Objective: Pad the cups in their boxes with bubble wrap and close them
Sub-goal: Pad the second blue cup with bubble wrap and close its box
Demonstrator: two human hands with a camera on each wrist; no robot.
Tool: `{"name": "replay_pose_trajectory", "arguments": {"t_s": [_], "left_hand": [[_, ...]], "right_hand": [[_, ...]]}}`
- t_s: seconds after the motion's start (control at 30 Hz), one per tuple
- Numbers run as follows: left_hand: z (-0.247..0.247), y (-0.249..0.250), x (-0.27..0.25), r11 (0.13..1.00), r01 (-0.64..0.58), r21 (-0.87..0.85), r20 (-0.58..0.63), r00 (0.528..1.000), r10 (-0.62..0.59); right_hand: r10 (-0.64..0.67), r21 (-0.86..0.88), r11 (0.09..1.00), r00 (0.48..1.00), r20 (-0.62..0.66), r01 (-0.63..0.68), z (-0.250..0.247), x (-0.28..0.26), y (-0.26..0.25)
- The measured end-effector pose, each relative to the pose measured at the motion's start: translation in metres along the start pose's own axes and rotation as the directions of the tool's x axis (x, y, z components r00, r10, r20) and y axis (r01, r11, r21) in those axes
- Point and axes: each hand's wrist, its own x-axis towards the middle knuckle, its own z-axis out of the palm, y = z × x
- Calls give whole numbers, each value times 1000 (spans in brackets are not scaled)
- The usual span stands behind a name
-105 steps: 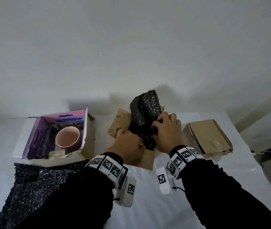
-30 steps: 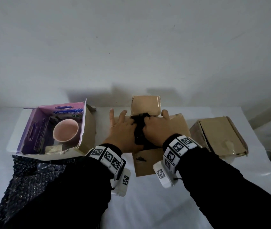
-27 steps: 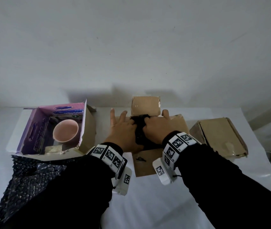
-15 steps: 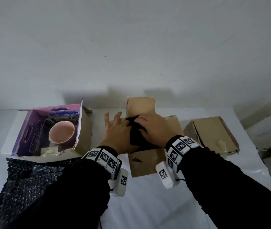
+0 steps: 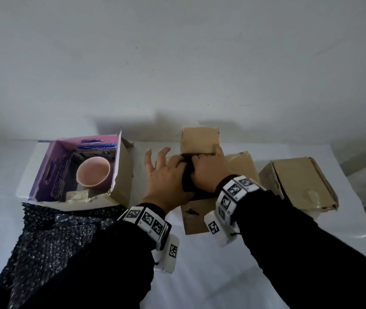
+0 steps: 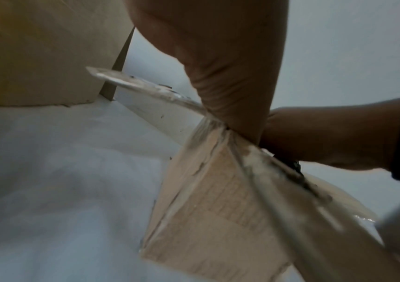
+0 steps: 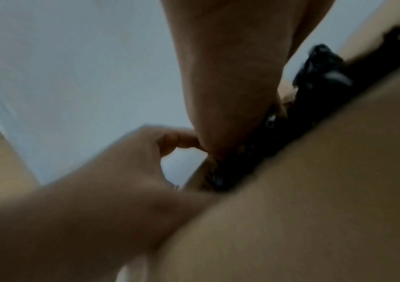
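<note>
Both hands are set on the open brown box [image 5: 202, 210] at the middle of the white table [image 5: 199, 264]. With the left hand [image 5: 166, 179] the black bubble wrap [image 5: 186, 181] inside the box is pressed down, its outer fingers spread and straight. The right hand [image 5: 208, 172] is laid on the same wad with its fingers bent over it; whether the wrap is pinched cannot be told. A rear flap [image 5: 199, 140] is seen upright just behind the fingertips. To the left, a pink cup [image 5: 93, 172] is seen unpadded in the open purple box [image 5: 54, 175], with a sheet of bubble wrap [image 5: 43, 241] spread before it. A closed brown box [image 5: 300, 184] is set to the right.
</note>
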Motion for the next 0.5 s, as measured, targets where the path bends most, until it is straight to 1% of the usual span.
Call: {"name": "replay_pose_trajectory", "arguments": {"t_s": [0.07,0.13,0.17,0.2,0.27,0.33,0.4,0.5], "left_hand": [[4,-2,-3,999,17,-35,-36,999,-19],[3,-4,-2,999,-2,-34,-6,1000,1],[1,-7,0,999,-27,-25,27,999,27],[-2,-9,3,998,-56,-28,68,996,57],[-10,-13,8,994,-105,-35,141,984,109],[-16,-11,11,991,-130,17,191,974,124],[-17,-4,11,992,-109,71,206,974,92],[-13,7,7,991,-59,119,190,981,35]], "right_hand": [[-43,154,988,996,73,31,-12,-1,13],[-44,322,947,997,60,23,-24,-7,33],[-36,338,941,999,28,24,-29,-12,42],[-40,297,954,999,9,35,-32,-18,50],[-53,122,991,998,16,50,-33,-32,57],[-30,-7,1000,999,34,30,-30,-43,56],[9,-46,999,999,53,-6,-21,-44,52],[87,-65,994,993,82,-82,-5,-39,45]]}}
